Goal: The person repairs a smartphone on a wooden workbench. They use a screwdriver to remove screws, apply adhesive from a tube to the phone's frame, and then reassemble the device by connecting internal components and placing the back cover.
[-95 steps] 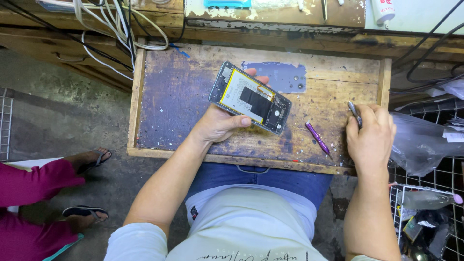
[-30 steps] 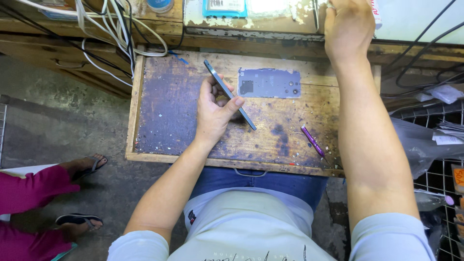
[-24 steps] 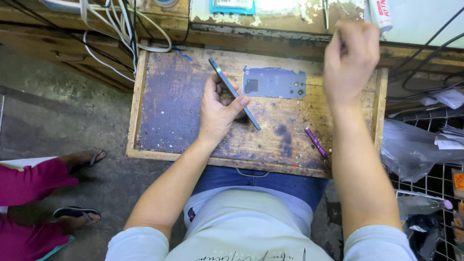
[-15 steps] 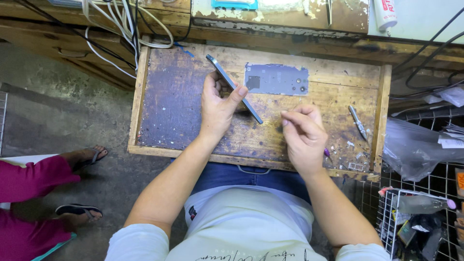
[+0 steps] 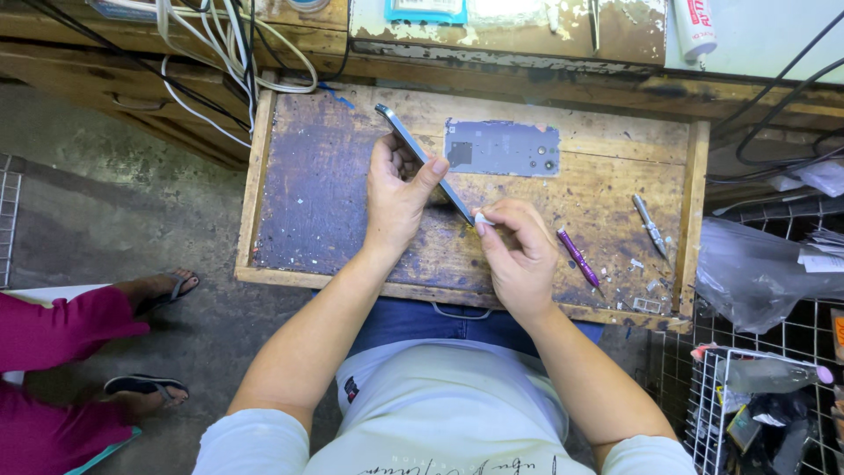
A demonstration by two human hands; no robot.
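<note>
What I can't make out from up here

The thin grey phone body (image 5: 420, 158) stands edge-on, so its faces are hidden from me, and my left hand (image 5: 396, 189) covers its middle. Something small and pale is pinched in my right hand (image 5: 519, 255) at the phone's lower end; too tiny to identify. The white tube (image 5: 694, 26) and teal flat item (image 5: 425, 9) are cut off by the top edge, and the person in magenta clothing (image 5: 53, 369) by the left.

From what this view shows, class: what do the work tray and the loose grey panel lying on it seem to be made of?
Work tray: bare wood, by its grain, raised rim and dark stains. Grey panel: a thin, flat, matte sheet with cutouts, probably plastic or metal; the look leaves that open.
</note>
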